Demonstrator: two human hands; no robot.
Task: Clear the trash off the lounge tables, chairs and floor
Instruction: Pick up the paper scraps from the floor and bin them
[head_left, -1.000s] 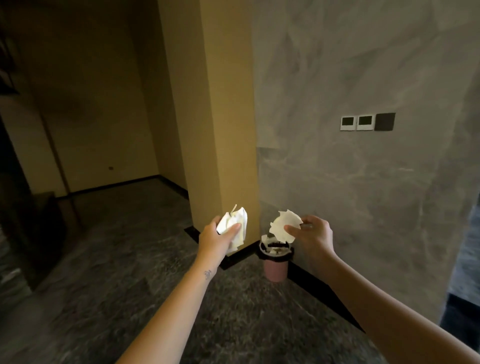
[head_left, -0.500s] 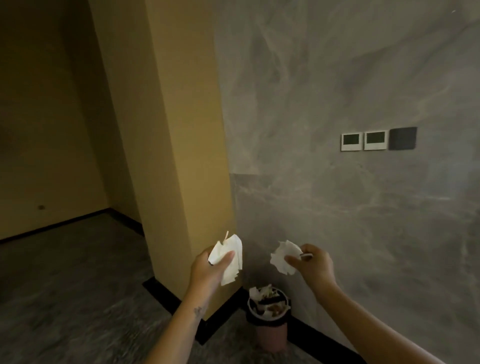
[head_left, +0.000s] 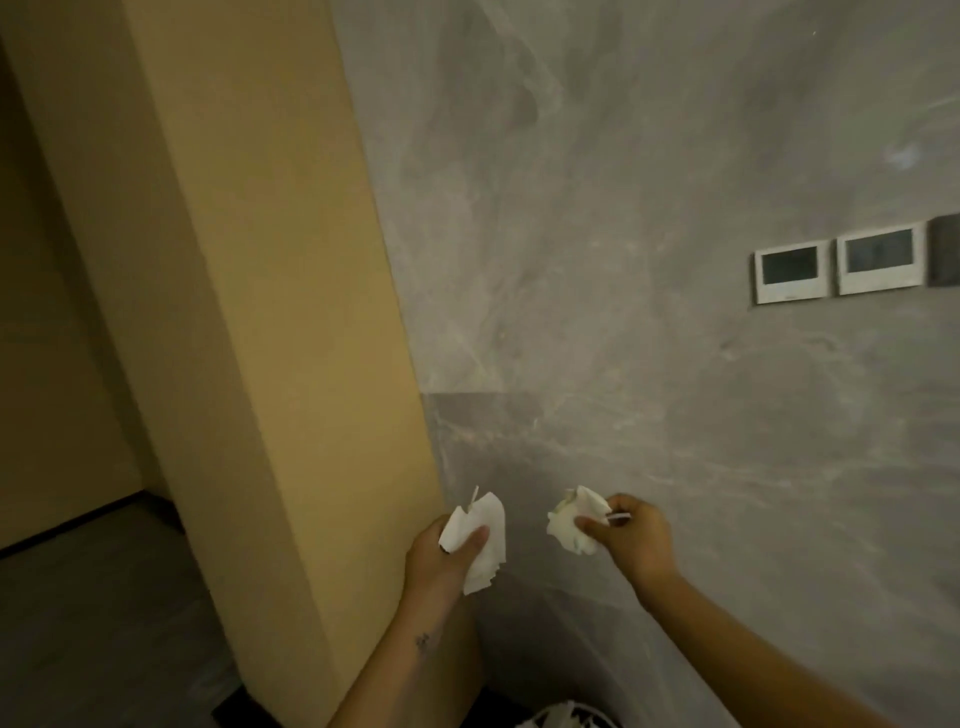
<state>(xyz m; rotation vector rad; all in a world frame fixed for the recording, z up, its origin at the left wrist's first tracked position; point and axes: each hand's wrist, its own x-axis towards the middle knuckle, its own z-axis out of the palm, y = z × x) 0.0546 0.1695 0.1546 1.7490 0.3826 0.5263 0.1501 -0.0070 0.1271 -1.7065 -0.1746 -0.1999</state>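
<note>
My left hand (head_left: 441, 558) grips a wad of white paper napkins (head_left: 483, 540) with a thin stick poking out of its top. My right hand (head_left: 626, 538) pinches a crumpled white tissue (head_left: 571, 522) and a small white stick between thumb and fingers. Both hands are held out in front of me, a short way apart, close to the wall corner. Only the top of the trash bin (head_left: 566, 719), filled with white scraps, shows at the bottom edge, below and between my forearms.
A yellow pillar (head_left: 270, 338) stands on the left and meets a grey marble wall (head_left: 623, 260). Two white wall panels (head_left: 836, 267) hang at the right. Dark stone floor (head_left: 93, 623) lies to the lower left.
I have come closer to the corner. The bin has slid down to the bottom edge of the view. Both hands still hold their paper.
</note>
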